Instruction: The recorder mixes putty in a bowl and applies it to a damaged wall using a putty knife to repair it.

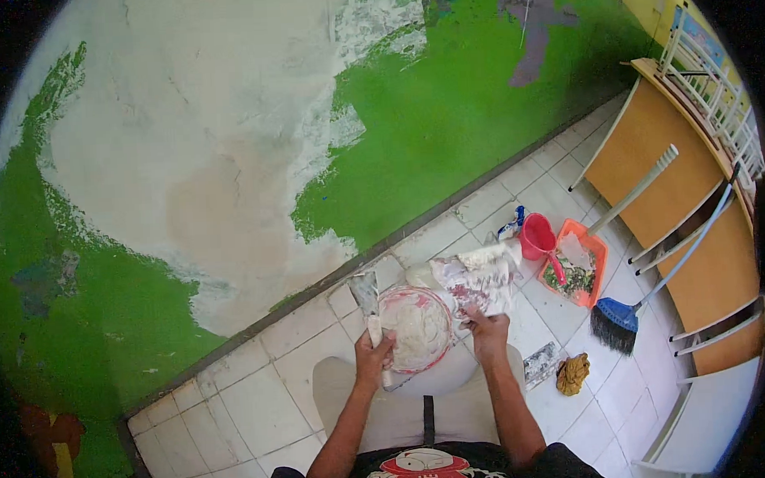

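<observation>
My left hand (375, 357) is closed around the pale handle of a putty knife (365, 292), its smeared metal blade pointing up toward the wall. Between my hands stands a round tub (415, 329) with a reddish rim, holding thick white putty. My right hand (487, 330) grips the near edge of a flat board (478, 286) heavily coated with white putty, with reddish patches showing through. The board lies just right of the tub, overlapping its far side in this view; its exact kind is hidden under the putty.
Ahead rises a green wall (447, 144) with a large white-plastered patch. To the right are a red dipper (537, 236), an orange dustpan (601, 269) with debris, a blue broom (617, 319), a brown cloth (573, 374), a smeared flat plate (540, 364) and wooden tables (649, 158).
</observation>
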The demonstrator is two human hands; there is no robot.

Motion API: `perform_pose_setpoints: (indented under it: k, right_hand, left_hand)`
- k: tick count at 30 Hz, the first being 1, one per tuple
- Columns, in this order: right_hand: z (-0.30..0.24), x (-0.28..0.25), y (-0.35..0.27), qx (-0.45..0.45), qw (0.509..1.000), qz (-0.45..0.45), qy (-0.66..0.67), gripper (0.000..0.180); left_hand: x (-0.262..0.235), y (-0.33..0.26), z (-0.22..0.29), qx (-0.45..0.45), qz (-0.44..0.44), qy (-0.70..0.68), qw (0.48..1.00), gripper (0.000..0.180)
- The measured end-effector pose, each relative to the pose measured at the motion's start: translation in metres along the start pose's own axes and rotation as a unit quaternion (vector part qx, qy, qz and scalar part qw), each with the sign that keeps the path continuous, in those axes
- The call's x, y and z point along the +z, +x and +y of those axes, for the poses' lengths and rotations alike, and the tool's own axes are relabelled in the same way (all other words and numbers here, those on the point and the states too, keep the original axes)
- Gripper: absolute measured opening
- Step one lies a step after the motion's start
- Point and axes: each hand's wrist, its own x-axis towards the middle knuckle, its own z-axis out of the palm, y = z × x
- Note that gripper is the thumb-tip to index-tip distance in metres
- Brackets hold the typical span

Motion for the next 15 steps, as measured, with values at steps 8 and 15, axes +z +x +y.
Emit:
perform_pose_setpoints:
  k: [8, 15]
  right_hand:
    - [0.008, 0.031, -0.077, -0.051, 0.998, 0.031, -0.023, 0.024]
    - [0.016, 0.041, -0.096, -0.046, 0.998, 0.007, -0.033, 0.020]
  left_hand:
    - [0.071, -0.015, 0.009, -0.017, 0.014, -0.036, 0.999, 0.025]
    - [0.067, -0.022, 0.006, -0.023, 0.021, -0.002, 1.000, 0.028]
